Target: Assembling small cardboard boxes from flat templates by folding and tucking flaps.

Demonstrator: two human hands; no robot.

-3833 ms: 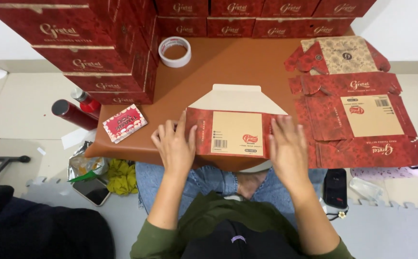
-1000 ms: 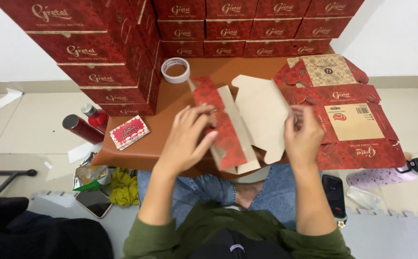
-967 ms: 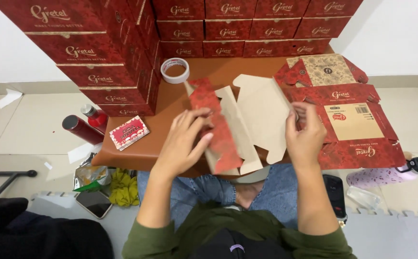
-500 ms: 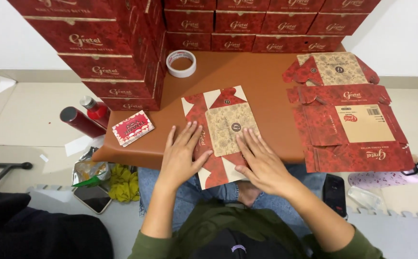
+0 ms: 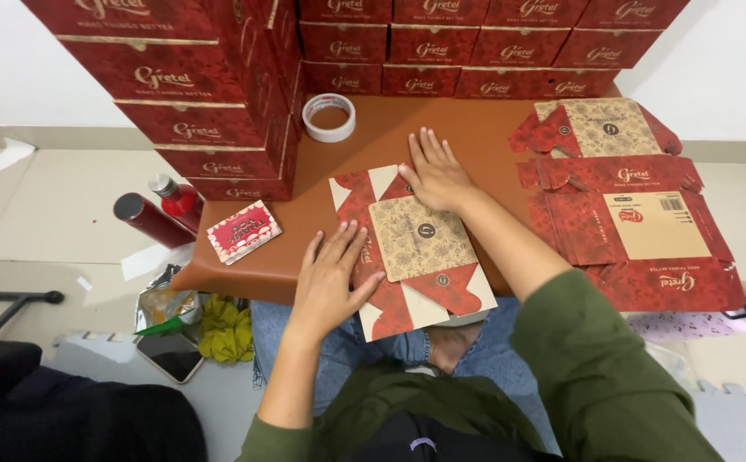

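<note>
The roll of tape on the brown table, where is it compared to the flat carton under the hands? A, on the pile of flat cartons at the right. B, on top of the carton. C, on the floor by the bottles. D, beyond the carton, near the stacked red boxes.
D: the roll of tape lies on the bare brown table, past the flat carton and beside the stacked red boxes.

A white roll of adhesive tape [image 5: 329, 117] lies on the brown tabletop [image 5: 390, 141] at 12 o'clock, with stacked red cardboard boxes [image 5: 193, 94] at 11 o'clock. A pile of flat red unfolded cartons [image 5: 638, 214] occupies 3 o'clock. A small red patterned packet [image 5: 244, 231] sits at 9 o'clock, near two red cylindrical bottles [image 5: 155, 214] on the floor.
</note>
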